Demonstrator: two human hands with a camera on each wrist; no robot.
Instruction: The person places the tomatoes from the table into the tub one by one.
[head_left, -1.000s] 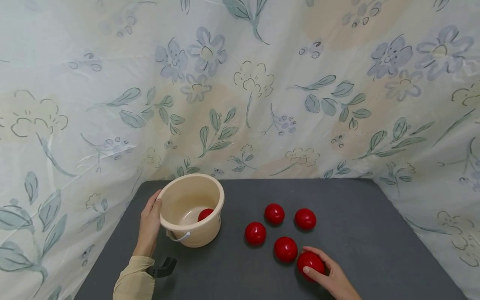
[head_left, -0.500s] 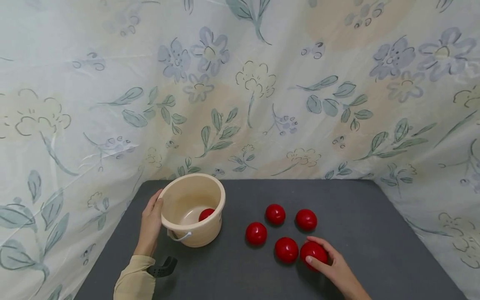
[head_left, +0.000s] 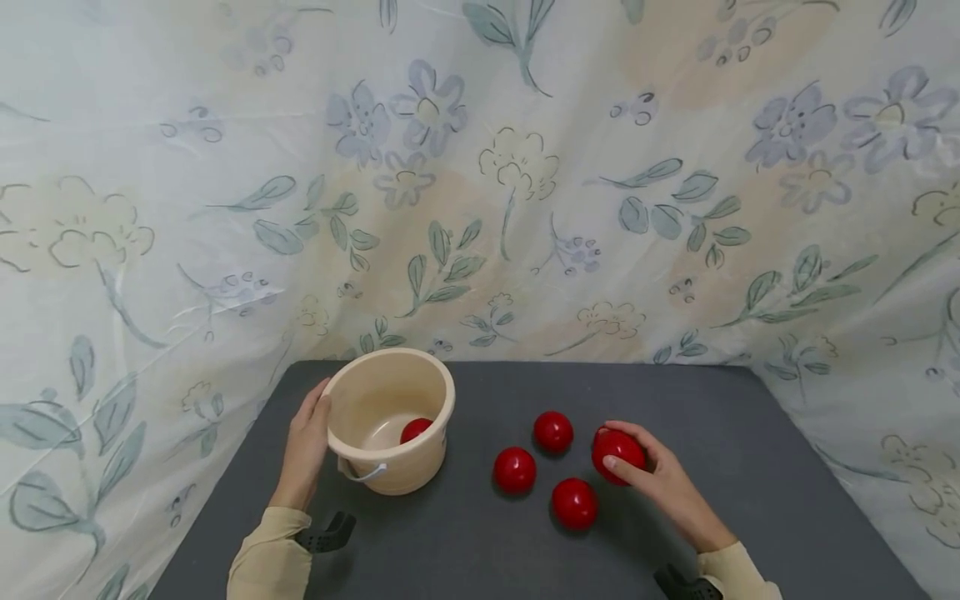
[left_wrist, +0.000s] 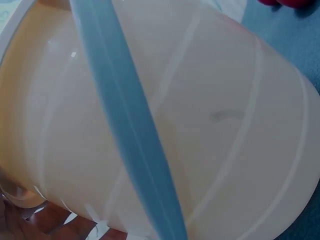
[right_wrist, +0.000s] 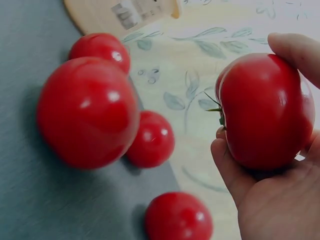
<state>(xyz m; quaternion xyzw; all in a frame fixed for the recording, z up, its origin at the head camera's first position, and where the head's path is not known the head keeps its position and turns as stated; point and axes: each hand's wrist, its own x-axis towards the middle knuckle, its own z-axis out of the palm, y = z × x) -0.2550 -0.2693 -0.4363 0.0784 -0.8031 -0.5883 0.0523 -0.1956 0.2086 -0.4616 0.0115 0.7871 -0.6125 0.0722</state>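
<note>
My left hand (head_left: pixel 305 446) grips the left side of a cream bucket (head_left: pixel 408 471) just below its rim. One tomato (head_left: pixel 415 430) lies inside the bucket. In the left wrist view the bucket's wall (left_wrist: pixel 220 75) fills the picture, crossed by its pale handle (left_wrist: pixel 127 125); the fingers (left_wrist: pixel 55 222) show only at the lower left. My right hand (head_left: pixel 663 479) holds a red tomato (right_wrist: pixel 262 110) between thumb and fingers, raised over the table, its green stem showing. Three other tomatoes sit nearby: one farther back (head_left: pixel 553 432), one left (head_left: pixel 514 471), one nearer (head_left: pixel 574 503).
In the right wrist view another tomato (right_wrist: pixel 178 217) is on the table; the held one mostly covers it in the head view. The dark grey table (head_left: pixel 465 550) ends at a floral curtain (head_left: pixel 525 208) behind and on both sides.
My right hand has lifted its tomato and carried it away from the table's front, over the rear right tomato. The left hand still holds the bucket in place.
</note>
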